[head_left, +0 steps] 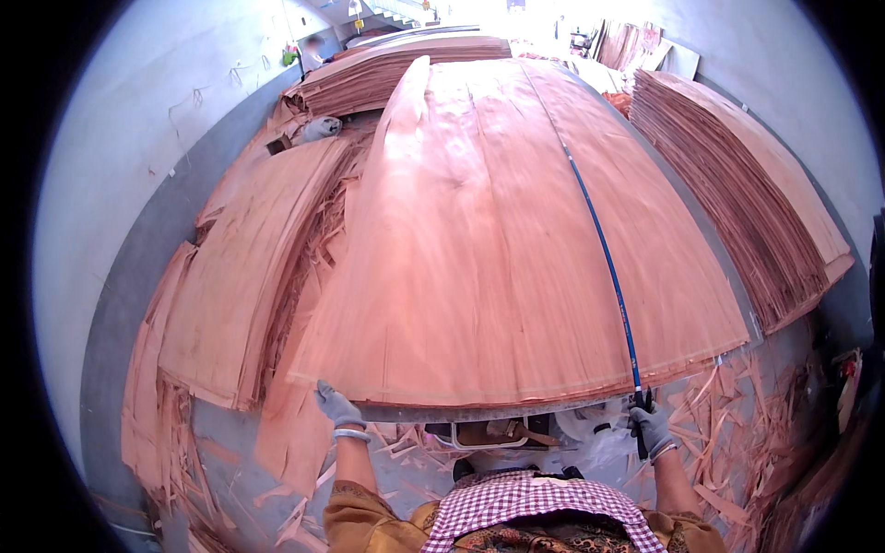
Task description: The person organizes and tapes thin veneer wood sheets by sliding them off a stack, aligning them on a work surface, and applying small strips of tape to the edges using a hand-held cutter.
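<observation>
A large pinkish wood veneer sheet (489, 258) lies on a stack in front of me, its near edge slightly uneven. My left hand (336, 406), in a grey glove, grips the near left corner of the veneer with closed fingers. My right hand (651, 429), also gloved, holds the black handle of a long, thin blue pole (604, 258) that lies lengthwise over the right part of the sheet, reaching far toward the back.
Veneer stacks stand left (230, 276), right (728, 184) and behind (396, 64). Offcuts (710, 415) litter the floor. A grey sack (320, 129) lies at back left, near a person (313, 53). A framed container (484, 433) sits beneath the near edge. Walls flank both sides.
</observation>
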The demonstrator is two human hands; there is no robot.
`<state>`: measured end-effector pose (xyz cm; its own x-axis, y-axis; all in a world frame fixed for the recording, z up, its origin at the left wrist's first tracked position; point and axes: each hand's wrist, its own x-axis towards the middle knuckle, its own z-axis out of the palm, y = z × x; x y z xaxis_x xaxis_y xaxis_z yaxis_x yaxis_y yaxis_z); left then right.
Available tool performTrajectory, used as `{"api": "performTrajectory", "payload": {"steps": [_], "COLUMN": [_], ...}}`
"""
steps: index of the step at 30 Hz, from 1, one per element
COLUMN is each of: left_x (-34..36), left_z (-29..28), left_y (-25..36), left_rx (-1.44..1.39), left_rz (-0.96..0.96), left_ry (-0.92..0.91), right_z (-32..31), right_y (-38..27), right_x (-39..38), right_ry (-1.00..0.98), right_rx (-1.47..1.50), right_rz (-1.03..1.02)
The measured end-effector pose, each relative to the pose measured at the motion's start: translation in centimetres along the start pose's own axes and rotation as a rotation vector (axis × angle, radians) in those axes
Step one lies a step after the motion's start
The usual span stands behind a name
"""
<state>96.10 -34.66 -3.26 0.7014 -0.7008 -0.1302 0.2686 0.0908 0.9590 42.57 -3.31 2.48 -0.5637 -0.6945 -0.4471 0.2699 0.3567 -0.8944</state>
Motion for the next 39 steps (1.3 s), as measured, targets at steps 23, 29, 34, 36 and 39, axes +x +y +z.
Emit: {"api": "performTrajectory", "payload": {"steps": [23,29,34,36,39], "left_x": [-6.1,-11.6,-15.3,-17.8,-18.2], "left_z": [7.0,12.9,16.8,18.9,20.1], "left_y": [15.7,18.4,20.9,22.2,25.5], "left_rx": [0.066,0.167,0.382,0.216,0.168], "left_rz": [0.255,0.482,0.804,0.741,0.843], "left_ry": [-0.444,-0.662,-0.770,-0.775,-0.860], "right_z": [-0.7,-3.9,-3.9,-3.8,-2.1], "right_y": [-2.1,-2.0,-1.9,-1.6,-2.0], "right_x": [5.1,6.8,7.0,6.9,6.5], "right_ry": [-0.092,-0.081,-0.195,-0.195,-0.260], "right_rx": [0.216,0.284,0.338,0.397,0.436], "right_rz": [0.010,0.022,0.120,0.088,0.120]}}
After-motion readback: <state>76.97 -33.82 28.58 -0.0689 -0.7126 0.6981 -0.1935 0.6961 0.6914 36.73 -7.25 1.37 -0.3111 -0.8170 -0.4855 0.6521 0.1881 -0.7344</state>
